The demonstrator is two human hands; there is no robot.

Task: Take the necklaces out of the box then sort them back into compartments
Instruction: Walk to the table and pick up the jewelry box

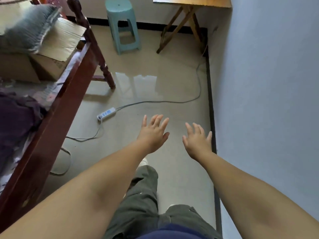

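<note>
No necklace and no jewellery box is in view. My left hand [152,133] and my right hand [197,140] are both stretched out in front of me over the floor, palms down, fingers spread, holding nothing. They hover side by side, a short gap between them, above the beige tiles. My legs in dark green trousers show below the arms.
A dark red wooden bed frame [57,107] runs along the left, with a cardboard box [57,49] and a grey cushion [25,26] on it. A power strip [106,114] with its cable lies on the floor. A green plastic stool [123,25] and a folding wooden table [191,4] stand at the back. A blue-grey wall [269,100] is on the right.
</note>
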